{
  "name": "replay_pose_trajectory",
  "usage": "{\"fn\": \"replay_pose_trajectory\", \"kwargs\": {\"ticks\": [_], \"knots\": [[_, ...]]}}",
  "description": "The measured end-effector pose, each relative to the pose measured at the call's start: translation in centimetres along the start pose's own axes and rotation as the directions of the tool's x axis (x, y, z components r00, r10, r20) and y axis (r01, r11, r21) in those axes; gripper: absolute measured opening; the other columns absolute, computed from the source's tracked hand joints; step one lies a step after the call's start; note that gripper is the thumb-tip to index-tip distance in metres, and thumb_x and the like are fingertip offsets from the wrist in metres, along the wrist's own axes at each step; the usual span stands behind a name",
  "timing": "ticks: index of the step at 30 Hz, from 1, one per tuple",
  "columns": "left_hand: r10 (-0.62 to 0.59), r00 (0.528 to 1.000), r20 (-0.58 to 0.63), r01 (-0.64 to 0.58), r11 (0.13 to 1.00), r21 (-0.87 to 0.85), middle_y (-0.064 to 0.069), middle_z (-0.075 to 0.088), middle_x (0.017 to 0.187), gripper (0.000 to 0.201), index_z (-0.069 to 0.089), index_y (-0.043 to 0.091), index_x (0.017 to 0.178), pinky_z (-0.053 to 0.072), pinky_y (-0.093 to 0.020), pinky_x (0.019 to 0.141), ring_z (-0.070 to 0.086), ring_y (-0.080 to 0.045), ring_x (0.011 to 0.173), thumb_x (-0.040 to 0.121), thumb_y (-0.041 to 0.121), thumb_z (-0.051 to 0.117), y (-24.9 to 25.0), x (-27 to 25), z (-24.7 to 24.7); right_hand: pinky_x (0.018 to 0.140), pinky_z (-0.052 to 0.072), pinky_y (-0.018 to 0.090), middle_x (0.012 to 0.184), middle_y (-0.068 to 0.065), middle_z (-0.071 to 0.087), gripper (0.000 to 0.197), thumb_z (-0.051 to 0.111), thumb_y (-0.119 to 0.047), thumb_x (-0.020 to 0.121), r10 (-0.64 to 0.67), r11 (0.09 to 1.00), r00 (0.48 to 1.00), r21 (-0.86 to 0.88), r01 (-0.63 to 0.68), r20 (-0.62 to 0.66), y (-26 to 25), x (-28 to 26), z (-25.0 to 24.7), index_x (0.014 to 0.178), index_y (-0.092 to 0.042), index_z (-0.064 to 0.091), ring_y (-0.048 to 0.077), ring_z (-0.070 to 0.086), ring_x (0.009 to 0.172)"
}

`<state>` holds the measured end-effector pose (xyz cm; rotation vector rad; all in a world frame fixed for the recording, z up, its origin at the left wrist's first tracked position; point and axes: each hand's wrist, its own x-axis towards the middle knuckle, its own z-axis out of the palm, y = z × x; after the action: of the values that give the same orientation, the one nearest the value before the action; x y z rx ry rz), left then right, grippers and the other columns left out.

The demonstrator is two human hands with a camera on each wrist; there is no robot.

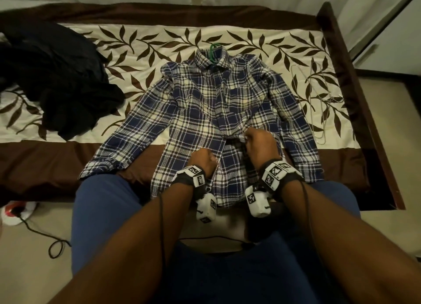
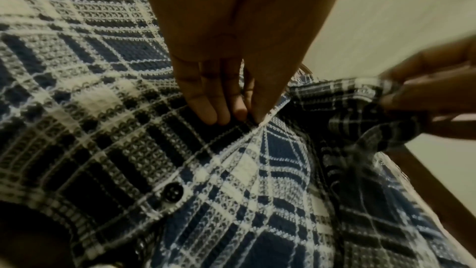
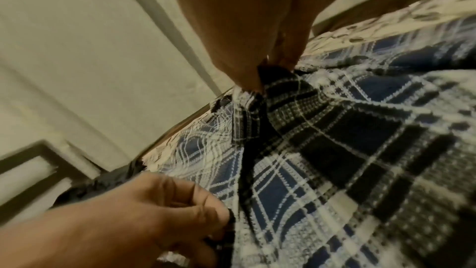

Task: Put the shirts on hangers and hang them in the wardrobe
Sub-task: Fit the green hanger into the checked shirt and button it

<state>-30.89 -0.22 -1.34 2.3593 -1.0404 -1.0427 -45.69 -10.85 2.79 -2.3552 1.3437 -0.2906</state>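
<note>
A blue and cream plaid shirt (image 1: 202, 103) lies spread face up on the bed, sleeves out, with a green hanger hook (image 1: 213, 50) poking from its collar. My left hand (image 1: 202, 159) pinches the button placket edge (image 2: 260, 123) near the lower front, just above a dark button (image 2: 173, 192). My right hand (image 1: 259, 142) pinches the opposite front edge (image 3: 257, 93) and lifts it slightly. Both hands sit low on the shirt, close together.
A heap of black clothes (image 1: 54, 80) lies on the bed at the left. Thin wire hangers (image 1: 319, 103) lie to the right of the shirt. The dark wooden bed frame (image 1: 355, 94) runs along the right. A cable and a white object (image 1: 16, 212) lie on the floor, left.
</note>
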Motion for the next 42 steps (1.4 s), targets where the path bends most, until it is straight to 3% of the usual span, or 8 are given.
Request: {"fn": "replay_pose_trajectory", "kwargs": {"ticks": [3,6,9,14,20,26,34,42], "knots": [[-0.027,1.000,-0.009,0.025,0.992,-0.123,-0.006,0.071,0.082,0.007,0.073,0.005,0.082,0.052,-0.026,0.068,0.064,-0.019,0.076,0.085,0.009,0.069,-0.4,-0.3,-0.6,0.090,0.050,0.030,0.110,0.013,0.070,0.023,0.067,-0.003,0.090,0.226,0.943,0.964,0.214,-0.253,0.141,0.3,-0.3,0.7,0.112,-0.008,0.071,0.026,0.065,0.100],[-0.052,0.999,-0.002,0.050,0.971,-0.235,-0.010,0.074,0.081,0.004,0.073,0.004,0.080,0.060,-0.031,0.069,0.070,-0.020,0.073,0.084,0.006,0.074,-0.4,-0.7,-1.1,0.087,0.049,0.025,0.106,0.010,0.071,0.020,0.068,-0.001,0.089,0.266,0.892,0.927,0.298,-0.341,0.266,0.2,-0.9,1.0,0.108,-0.006,0.072,0.018,0.062,0.091],[-0.050,0.999,0.001,0.048,0.962,-0.269,-0.013,0.074,0.077,0.010,0.072,0.007,0.074,0.060,-0.032,0.066,0.071,-0.021,0.068,0.084,0.006,0.076,-0.1,-1.0,-1.5,0.078,0.049,0.024,0.102,0.009,0.073,0.017,0.070,-0.003,0.087,0.252,0.911,0.913,0.240,-0.337,0.322,0.2,-1.5,1.0,0.102,-0.008,0.076,0.019,0.065,0.086],[-0.063,0.998,-0.031,0.049,0.940,-0.338,-0.014,0.073,0.079,0.013,0.071,0.010,0.076,0.062,-0.039,0.070,0.070,-0.024,0.067,0.081,0.000,0.077,0.4,-1.4,-1.7,0.083,0.051,0.028,0.092,0.010,0.073,0.003,0.073,-0.009,0.085,0.250,0.950,0.920,0.109,-0.294,0.301,0.3,-2.0,0.5,0.087,-0.008,0.075,0.024,0.066,0.087],[-0.062,0.998,-0.013,0.054,0.936,-0.348,-0.012,0.075,0.084,0.008,0.076,0.011,0.080,0.061,-0.034,0.072,0.069,-0.020,0.070,0.084,0.004,0.076,0.9,-1.7,-1.4,0.065,0.043,0.030,0.061,0.006,0.058,0.030,0.067,-0.018,0.091,0.208,0.938,0.919,0.197,-0.284,0.335,0.2,-1.8,1.2,0.065,-0.006,0.061,0.021,0.055,0.060],[-0.061,0.998,0.006,0.059,0.926,-0.374,-0.013,0.075,0.082,0.014,0.073,0.012,0.077,0.062,-0.038,0.077,0.068,-0.019,0.068,0.086,0.002,0.072,1.0,-1.8,-1.3,0.072,0.048,0.033,0.072,0.003,0.060,0.018,0.064,-0.013,0.093,0.171,0.857,0.919,0.408,-0.316,0.354,0.8,-2.3,2.6,0.075,-0.011,0.062,0.019,0.056,0.070],[-0.073,0.997,0.027,0.077,0.904,-0.420,-0.013,0.075,0.085,0.006,0.075,0.005,0.086,0.062,-0.038,0.075,0.066,-0.017,0.067,0.088,0.001,0.070,0.9,-1.9,-1.4,0.058,0.044,0.022,0.069,-0.001,0.064,0.011,0.070,-0.015,0.090,0.225,0.830,0.954,0.473,-0.295,0.201,1.0,-2.9,3.1,0.083,-0.006,0.069,0.010,0.058,0.062],[-0.057,0.998,0.025,0.062,0.890,-0.451,-0.021,0.074,0.088,0.006,0.073,0.001,0.083,0.060,-0.040,0.076,0.066,-0.022,0.071,0.086,-0.003,0.070,1.2,-2.1,-1.4,0.066,0.047,0.027,0.073,0.007,0.065,0.015,0.065,-0.015,0.093,0.158,0.836,0.951,0.477,-0.272,0.266,0.5,-2.7,3.2,0.084,-0.003,0.068,0.016,0.058,0.066]]}}
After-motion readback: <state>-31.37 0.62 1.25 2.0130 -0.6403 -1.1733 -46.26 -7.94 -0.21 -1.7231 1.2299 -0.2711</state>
